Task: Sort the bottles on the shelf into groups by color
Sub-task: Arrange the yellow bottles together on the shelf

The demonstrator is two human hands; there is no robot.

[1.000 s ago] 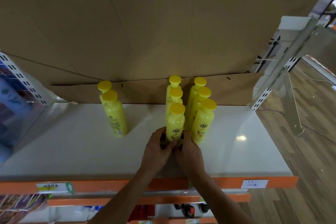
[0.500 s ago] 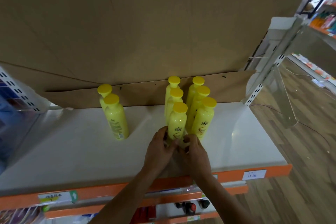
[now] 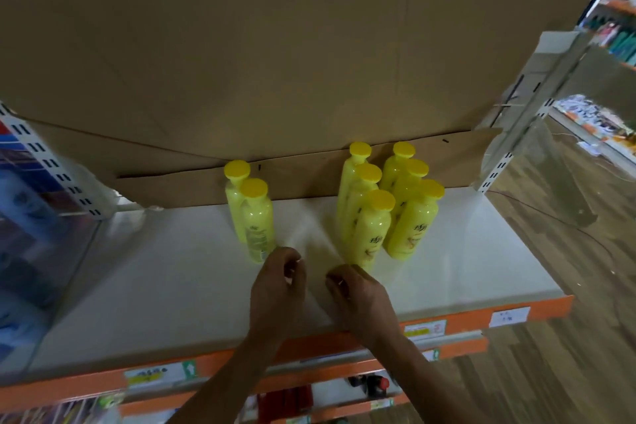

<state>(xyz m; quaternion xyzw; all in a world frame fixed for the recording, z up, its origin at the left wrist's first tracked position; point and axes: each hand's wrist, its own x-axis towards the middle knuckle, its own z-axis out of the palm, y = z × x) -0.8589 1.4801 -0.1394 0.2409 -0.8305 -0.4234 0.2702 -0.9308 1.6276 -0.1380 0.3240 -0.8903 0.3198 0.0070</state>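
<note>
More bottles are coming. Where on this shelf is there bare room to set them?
Widest bare shelf lies left of the pair of bottles, up to the clear side panel. A narrower strip runs right of the six bottles, which are tightly packed. The gap between groups is free, with left hand and right hand before it.

White shelf point(image 3: 481, 268), orange front edge point(image 3: 557, 308) carrying price labels point(image 3: 509, 317). Centre left: pair of yellow bottles point(image 3: 256, 227), upright, one directly behind the other. Centre right: six yellow bottles point(image 3: 370, 234), upright, two tight rows of three running back. Rear edge: cardboard strip point(image 3: 303, 179) stands along it.
</note>
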